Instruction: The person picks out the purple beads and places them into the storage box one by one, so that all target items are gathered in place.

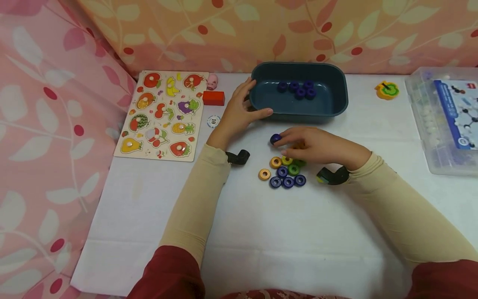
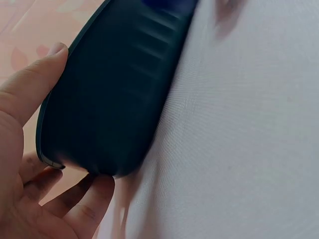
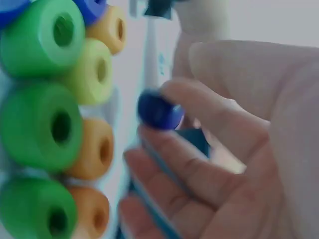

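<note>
Blue bead (image 1: 275, 139), pinched in my right hand (image 1: 317, 145), is just my side of the tub (image 1: 306, 117) — long axis left-to-right — whose left end my left hand (image 1: 239, 109) grips.

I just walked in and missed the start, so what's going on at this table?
A person's left hand holds one end of a dark blue-green tub, while their right hand holds a blue-purple bead just in front of it. Several matching beads are in the tub. On the white cloth, a group of loose beads in orange, yellow, green and blue-purple lies close to the right hand.
</note>
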{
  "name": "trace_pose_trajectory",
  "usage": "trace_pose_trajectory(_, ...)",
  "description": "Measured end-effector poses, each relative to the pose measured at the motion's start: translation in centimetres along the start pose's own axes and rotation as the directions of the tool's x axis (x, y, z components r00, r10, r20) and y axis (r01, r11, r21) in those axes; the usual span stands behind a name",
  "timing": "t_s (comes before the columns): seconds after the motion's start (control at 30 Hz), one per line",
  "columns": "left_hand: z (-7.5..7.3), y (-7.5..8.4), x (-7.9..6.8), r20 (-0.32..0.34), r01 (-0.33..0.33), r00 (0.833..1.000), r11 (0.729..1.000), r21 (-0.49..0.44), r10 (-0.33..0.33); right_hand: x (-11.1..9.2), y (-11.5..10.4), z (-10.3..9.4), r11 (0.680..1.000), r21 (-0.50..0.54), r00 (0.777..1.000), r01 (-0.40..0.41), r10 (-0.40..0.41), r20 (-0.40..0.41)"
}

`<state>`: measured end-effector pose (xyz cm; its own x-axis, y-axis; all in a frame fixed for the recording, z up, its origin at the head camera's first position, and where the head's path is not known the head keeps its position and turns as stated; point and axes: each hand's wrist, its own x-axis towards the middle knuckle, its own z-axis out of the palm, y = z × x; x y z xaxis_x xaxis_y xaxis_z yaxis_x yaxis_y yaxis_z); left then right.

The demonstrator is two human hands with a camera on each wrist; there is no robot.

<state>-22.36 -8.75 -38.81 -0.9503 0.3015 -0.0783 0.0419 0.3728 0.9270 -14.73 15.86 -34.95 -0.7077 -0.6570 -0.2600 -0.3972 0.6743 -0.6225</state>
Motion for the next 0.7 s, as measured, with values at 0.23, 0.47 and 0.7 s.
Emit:
trace_pose_trajectory(0.23,0.2,-0.1,0.2,-0.015,0.012,1.000,1.000,-0.004,-0.012,-0.9,0.1,-2.7,0.967,0.221,0.957,-0.125,0.176,-0.229)
trace_pose_trajectory(0.47,0.2,0.4,0.0,-0.010,0.012,1.000,1.000,-0.014,-0.012,1.5,1.1,-5.1,0.921,0.348,0.884,-0.173,0.301,-0.357)
trace_pose_trajectory(0.7,0.3,0.0,0.3,-0.014,0.015,1.000,1.000,0.000,-0.015,5.0,2.1,-6.8,0.870,0.390,0.890,-0.303,0.404,-0.210)
